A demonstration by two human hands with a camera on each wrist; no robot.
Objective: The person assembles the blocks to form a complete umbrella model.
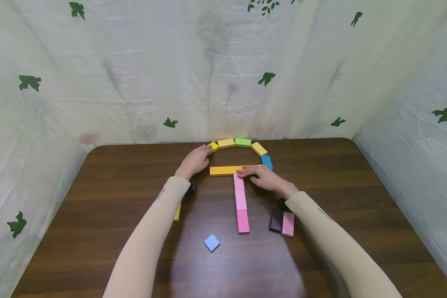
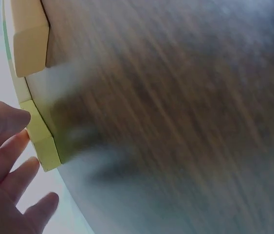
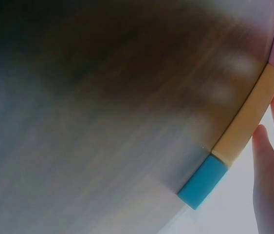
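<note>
My left hand [image 1: 195,160] is at the far edge of the table, its thumb and forefinger pinching a bright yellow block [image 2: 42,131]. That block touches the left end of an arc of pale yellow [image 1: 226,143], green [image 1: 243,142], yellow [image 1: 259,149] and blue [image 1: 267,162] blocks. My right hand [image 1: 262,178] rests with extended fingers on the row of orange blocks [image 1: 223,171] below the arc, partly covering it. From that row a column of pink blocks [image 1: 240,200] runs toward me. In the right wrist view, fingertips touch the orange block [image 3: 248,117].
A light blue square block [image 1: 212,243] lies near the front. Beside my right forearm are a dark block [image 1: 276,220] and a pink block [image 1: 288,224]. A yellow block [image 1: 177,213] is half hidden by my left sleeve. A white cloth [image 1: 134,82] hangs behind the table.
</note>
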